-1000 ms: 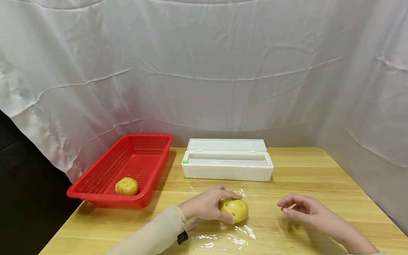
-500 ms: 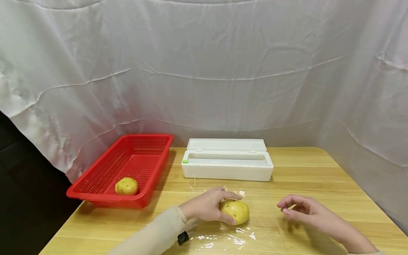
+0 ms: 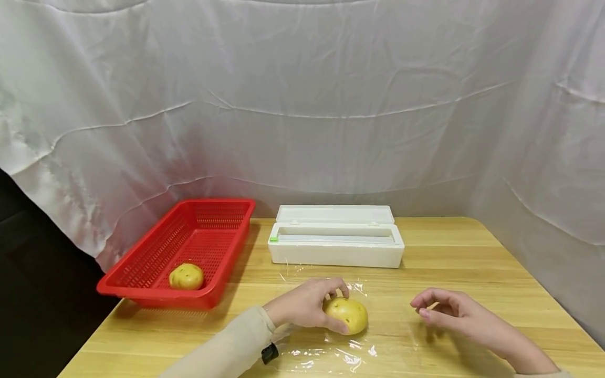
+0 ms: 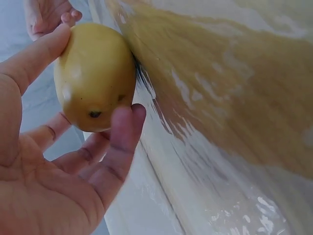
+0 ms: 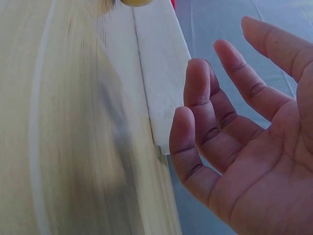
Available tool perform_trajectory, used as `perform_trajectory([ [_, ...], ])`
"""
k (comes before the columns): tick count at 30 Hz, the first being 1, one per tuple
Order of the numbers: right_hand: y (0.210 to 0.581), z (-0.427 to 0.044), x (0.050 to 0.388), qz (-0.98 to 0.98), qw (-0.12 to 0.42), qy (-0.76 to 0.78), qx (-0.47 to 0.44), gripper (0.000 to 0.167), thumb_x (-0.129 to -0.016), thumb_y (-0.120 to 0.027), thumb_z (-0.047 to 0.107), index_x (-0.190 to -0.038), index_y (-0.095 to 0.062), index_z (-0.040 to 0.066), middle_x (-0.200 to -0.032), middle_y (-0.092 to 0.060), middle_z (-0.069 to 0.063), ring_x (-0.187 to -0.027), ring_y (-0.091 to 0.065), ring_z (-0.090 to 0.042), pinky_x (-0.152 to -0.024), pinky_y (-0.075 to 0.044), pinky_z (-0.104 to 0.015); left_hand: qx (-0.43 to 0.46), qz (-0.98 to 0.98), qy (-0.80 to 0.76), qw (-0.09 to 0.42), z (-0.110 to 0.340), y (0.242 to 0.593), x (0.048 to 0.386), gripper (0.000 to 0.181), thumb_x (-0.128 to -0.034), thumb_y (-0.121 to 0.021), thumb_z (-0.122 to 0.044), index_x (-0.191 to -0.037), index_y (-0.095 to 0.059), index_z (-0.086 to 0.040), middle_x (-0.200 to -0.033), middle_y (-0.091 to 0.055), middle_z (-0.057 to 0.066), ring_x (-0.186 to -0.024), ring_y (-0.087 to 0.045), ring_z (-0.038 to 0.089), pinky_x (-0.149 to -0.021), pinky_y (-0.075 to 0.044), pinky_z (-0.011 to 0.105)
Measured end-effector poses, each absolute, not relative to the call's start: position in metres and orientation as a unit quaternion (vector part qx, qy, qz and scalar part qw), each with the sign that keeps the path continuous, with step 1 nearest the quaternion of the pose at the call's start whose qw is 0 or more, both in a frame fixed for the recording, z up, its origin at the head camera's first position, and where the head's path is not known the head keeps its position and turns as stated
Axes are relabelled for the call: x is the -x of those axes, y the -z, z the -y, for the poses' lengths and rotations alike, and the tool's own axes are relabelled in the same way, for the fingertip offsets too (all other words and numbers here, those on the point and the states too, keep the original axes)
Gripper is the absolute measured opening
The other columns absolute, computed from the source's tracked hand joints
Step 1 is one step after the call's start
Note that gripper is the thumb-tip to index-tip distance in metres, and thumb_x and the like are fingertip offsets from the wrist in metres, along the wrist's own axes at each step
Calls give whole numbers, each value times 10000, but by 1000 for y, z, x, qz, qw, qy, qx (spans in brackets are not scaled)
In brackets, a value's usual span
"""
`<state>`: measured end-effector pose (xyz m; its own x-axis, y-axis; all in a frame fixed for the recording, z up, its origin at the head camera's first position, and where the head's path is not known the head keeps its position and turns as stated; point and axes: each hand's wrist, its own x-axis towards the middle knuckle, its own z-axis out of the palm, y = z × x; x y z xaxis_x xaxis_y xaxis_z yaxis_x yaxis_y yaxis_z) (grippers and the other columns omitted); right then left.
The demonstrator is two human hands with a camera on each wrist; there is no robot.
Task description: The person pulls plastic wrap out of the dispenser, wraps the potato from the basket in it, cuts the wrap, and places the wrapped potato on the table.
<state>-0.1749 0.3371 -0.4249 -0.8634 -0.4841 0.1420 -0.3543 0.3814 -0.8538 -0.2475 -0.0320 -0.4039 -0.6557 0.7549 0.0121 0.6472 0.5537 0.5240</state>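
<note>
A yellow potato (image 3: 348,316) rests on a sheet of clear plastic wrap (image 3: 352,359) spread over the table. My left hand (image 3: 304,303) grips it from the left, thumb on its near side and fingers at its far side. The left wrist view shows the thumb and several fingertips around the potato (image 4: 95,73), with shiny, wrinkled wrap (image 4: 195,98) beside it. To the right, my right hand (image 3: 460,315) is held above the wood, its fingers loosely bent. Nothing lies in its palm in the right wrist view.
A red plastic basket (image 3: 236,252) stands at the left, with a second potato (image 3: 186,276) inside. Behind the hands sits a white wrap dispenser box (image 3: 335,256), lid up, with a green piece (image 3: 273,239) at its left end. Pale cloth (image 3: 302,131) hangs behind the wooden table (image 3: 439,247).
The fingers of my left hand have bent more on the far side of the potato. The potato has shifted only slightly. My right hand stays in place.
</note>
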Motion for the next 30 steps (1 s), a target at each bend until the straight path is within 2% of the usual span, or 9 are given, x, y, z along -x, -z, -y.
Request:
perform_trajectory([
  [10,426,-338,177,-826,67,494,262,223,-1093,-567,47,-1294,-645,-6,-1224,-723,62,-999,-697,-105,-754,-577,-282,-391,-874,-267,108,37,404,250,512,-832,-932,-434,-1223,-646,-269,-1082,-702,-54,-877,-607,4,-800,-520,190],
  [17,426,-338,177,-825,68,493,267,214,-1090,-571,45,-1280,-655,-7,-1207,-728,57,-975,-700,-116,-732,-583,-291,-395,-875,-255,114,39,405,250,490,-853,-915,-433,-1220,-642,-258,-1103,-723,-42,-931,-606,1,-803,-515,187],
  [23,427,-339,177,-828,60,488,271,207,-1088,-570,34,-1271,-657,-3,-1200,-728,62,-962,-696,-117,-724,-572,-290,-420,-874,-227,91,40,404,250,494,-884,-876,-484,-1241,-637,-240,-1131,-726,-34,-992,-613,12,-830,-509,188],
  [30,427,-340,178,-832,62,485,263,208,-1091,-573,48,-1276,-655,-2,-1194,-730,68,-955,-696,-113,-710,-572,-291,-420,-874,-228,87,44,404,250,542,-891,-866,-493,-1298,-640,-215,-1176,-730,1,-932,-603,-3,-830,-512,186],
])
